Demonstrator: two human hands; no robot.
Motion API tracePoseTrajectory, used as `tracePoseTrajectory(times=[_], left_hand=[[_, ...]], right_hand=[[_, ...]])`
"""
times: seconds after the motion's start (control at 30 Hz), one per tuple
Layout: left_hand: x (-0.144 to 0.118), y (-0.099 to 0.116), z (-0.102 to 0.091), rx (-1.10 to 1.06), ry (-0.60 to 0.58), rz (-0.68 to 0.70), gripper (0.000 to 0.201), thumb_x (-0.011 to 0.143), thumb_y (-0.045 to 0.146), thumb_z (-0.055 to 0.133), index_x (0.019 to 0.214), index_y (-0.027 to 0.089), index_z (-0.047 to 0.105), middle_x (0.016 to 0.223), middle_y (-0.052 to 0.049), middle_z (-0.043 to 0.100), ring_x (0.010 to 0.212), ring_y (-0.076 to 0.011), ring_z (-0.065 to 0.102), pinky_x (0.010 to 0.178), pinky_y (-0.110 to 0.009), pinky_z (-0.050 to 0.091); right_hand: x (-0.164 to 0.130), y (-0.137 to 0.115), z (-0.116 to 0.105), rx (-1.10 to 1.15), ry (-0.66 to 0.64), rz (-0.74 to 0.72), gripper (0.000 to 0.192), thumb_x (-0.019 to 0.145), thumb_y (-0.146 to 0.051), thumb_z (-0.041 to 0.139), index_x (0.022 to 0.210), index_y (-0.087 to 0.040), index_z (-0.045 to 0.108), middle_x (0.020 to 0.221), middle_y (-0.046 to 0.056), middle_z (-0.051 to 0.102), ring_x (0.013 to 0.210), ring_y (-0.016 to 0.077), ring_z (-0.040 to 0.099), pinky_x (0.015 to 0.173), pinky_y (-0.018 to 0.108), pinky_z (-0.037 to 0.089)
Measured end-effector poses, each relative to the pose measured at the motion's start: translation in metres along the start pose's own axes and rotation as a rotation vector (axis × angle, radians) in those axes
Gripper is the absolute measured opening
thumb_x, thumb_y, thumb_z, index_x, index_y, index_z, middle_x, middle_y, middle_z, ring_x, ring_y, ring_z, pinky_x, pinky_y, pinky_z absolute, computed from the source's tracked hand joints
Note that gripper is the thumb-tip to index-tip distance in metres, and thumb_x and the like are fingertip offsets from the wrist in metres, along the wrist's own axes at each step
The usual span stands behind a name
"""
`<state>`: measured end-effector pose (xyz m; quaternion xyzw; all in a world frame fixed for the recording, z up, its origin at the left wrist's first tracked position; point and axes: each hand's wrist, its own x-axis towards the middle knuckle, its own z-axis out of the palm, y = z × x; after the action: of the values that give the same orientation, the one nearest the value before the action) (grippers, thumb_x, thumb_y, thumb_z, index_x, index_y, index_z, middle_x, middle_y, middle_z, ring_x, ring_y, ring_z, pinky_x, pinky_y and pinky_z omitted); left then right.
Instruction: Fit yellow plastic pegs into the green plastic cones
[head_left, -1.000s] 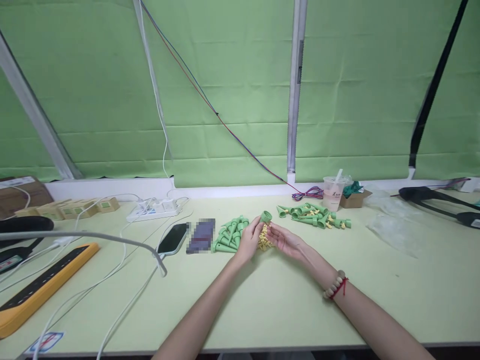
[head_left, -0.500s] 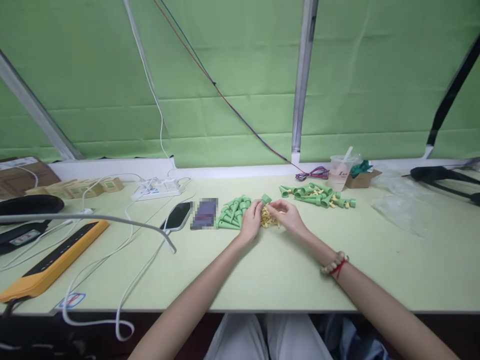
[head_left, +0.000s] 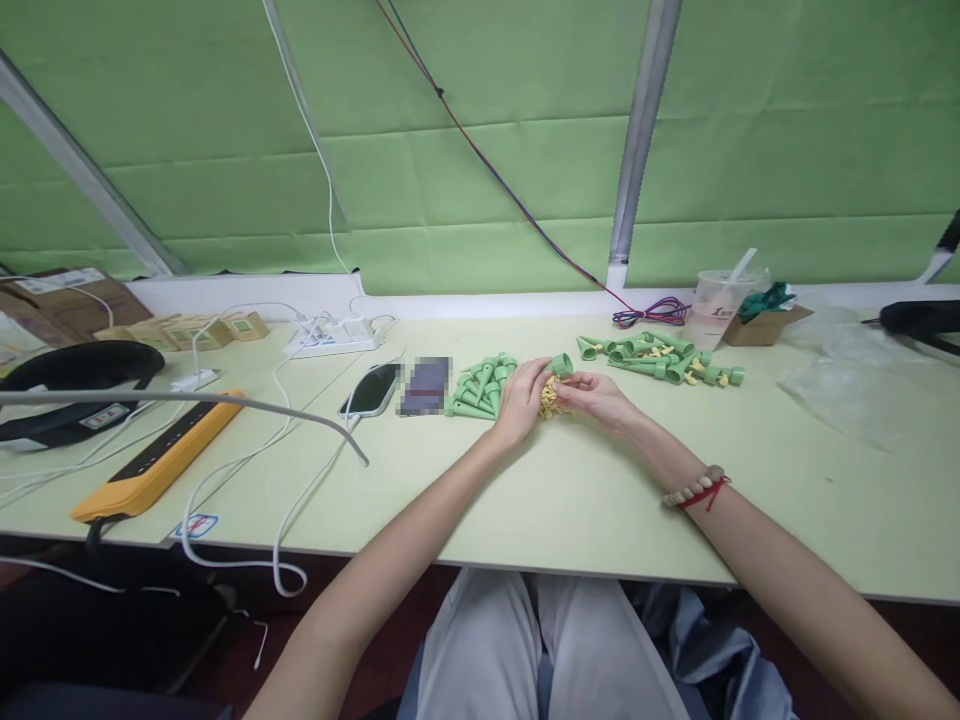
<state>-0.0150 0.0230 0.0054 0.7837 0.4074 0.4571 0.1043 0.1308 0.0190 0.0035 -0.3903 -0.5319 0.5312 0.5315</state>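
My left hand (head_left: 523, 400) is closed around a green plastic cone-shaped piece (head_left: 561, 366), its wide round end pointing up and to the right. Close beside that end, my right hand (head_left: 598, 397) has its thumb and fingers pinched together; whatever is between the tips is too small to make out. Small yellow pieces (head_left: 551, 402) lie heaped on the table under and between both hands. To the left of my left hand is a pile of green cone-shaped pieces (head_left: 480, 385). Another group of green pieces mixed with yellow ones (head_left: 660, 358) lies beyond my right hand.
A phone (head_left: 373, 390) and a blurred dark rectangle (head_left: 425, 386) lie left of the piles. Farther left are white cables, a yellow power strip (head_left: 161, 455) and a white one (head_left: 334, 337). A plastic cup (head_left: 709, 310), small carton (head_left: 765, 326) and clear bags (head_left: 840, 390) stand right.
The camera view has tilted down and turned slightly left. Both hands stay together over the yellow heap; the green piece's open end now shows more clearly beside my right fingertips.
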Motion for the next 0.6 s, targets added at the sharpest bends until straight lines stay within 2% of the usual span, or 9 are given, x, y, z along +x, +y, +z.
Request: tracePoseTrajectory(times=[0.1, 0.17, 0.23, 0.3, 0.4, 0.5, 0.6], left_hand=[[-0.005, 0.005, 0.003, 0.03, -0.001, -0.076, 0.029, 0.089, 0.03, 0.035, 0.112, 0.019, 0.05, 0.103, -0.006, 0.06, 0.094, -0.0181, 0.053, 0.082, -0.028, 0.038], [-0.006, 0.007, 0.005, -0.019, 0.01, -0.125, 0.03, 0.09, 0.03, 0.033, 0.113, 0.02, 0.047, 0.101, -0.006, 0.06, 0.09, -0.017, 0.055, 0.079, -0.027, 0.039], [-0.006, 0.006, 0.006, -0.087, 0.016, -0.162, 0.029, 0.09, 0.03, 0.031, 0.111, 0.019, 0.048, 0.096, -0.005, 0.06, 0.085, -0.0153, 0.055, 0.076, -0.025, 0.039], [-0.004, 0.004, 0.006, -0.156, 0.017, -0.181, 0.028, 0.09, 0.029, 0.03, 0.108, 0.018, 0.048, 0.09, -0.004, 0.06, 0.08, -0.0135, 0.055, 0.073, -0.024, 0.04], [-0.001, 0.001, 0.005, -0.236, 0.041, -0.15, 0.027, 0.09, 0.029, 0.03, 0.105, 0.017, 0.049, 0.09, -0.003, 0.059, 0.081, -0.0121, 0.054, 0.075, -0.022, 0.04], [0.002, 0.001, 0.002, -0.288, 0.068, -0.092, 0.026, 0.09, 0.03, 0.033, 0.104, 0.017, 0.05, 0.096, -0.003, 0.059, 0.088, -0.0119, 0.053, 0.08, -0.021, 0.039], [0.005, 0.003, 0.0, -0.319, 0.063, -0.071, 0.027, 0.089, 0.03, 0.034, 0.106, 0.017, 0.051, 0.099, -0.004, 0.059, 0.091, -0.0124, 0.053, 0.082, -0.022, 0.04]], right_hand=[[-0.001, 0.002, 0.0, -0.3, 0.229, -0.352, 0.027, 0.055, -0.036, 0.076, 0.058, -0.016, 0.058, 0.062, 0.001, 0.058, 0.061, 0.0138, 0.057, 0.063, 0.029, 0.05], [-0.001, 0.001, 0.001, -0.384, 0.253, -0.45, 0.029, 0.056, -0.04, 0.074, 0.059, -0.017, 0.058, 0.066, 0.002, 0.059, 0.063, 0.0145, 0.056, 0.061, 0.029, 0.05], [0.0, 0.0, 0.003, -0.311, 0.209, -0.358, 0.033, 0.056, -0.045, 0.073, 0.066, -0.016, 0.06, 0.07, 0.004, 0.061, 0.064, 0.0151, 0.057, 0.058, 0.027, 0.051], [0.001, -0.002, 0.006, -0.133, 0.124, -0.146, 0.04, 0.06, -0.052, 0.068, 0.075, -0.015, 0.061, 0.075, 0.006, 0.062, 0.064, 0.0151, 0.059, 0.057, 0.027, 0.052], [0.001, -0.004, 0.007, 0.115, -0.082, 0.139, 0.044, 0.072, -0.056, 0.057, 0.08, -0.013, 0.062, 0.076, 0.008, 0.064, 0.065, 0.0145, 0.061, 0.062, 0.028, 0.054], [-0.001, -0.007, 0.008, 0.27, -0.196, 0.21, 0.033, 0.075, -0.046, 0.058, 0.081, -0.014, 0.063, 0.073, 0.006, 0.064, 0.068, 0.0129, 0.062, 0.07, 0.026, 0.053], [-0.002, -0.007, 0.009, 0.297, -0.17, 0.164, 0.023, 0.07, -0.036, 0.064, 0.08, -0.016, 0.062, 0.073, 0.002, 0.063, 0.068, 0.0115, 0.061, 0.073, 0.027, 0.052]])
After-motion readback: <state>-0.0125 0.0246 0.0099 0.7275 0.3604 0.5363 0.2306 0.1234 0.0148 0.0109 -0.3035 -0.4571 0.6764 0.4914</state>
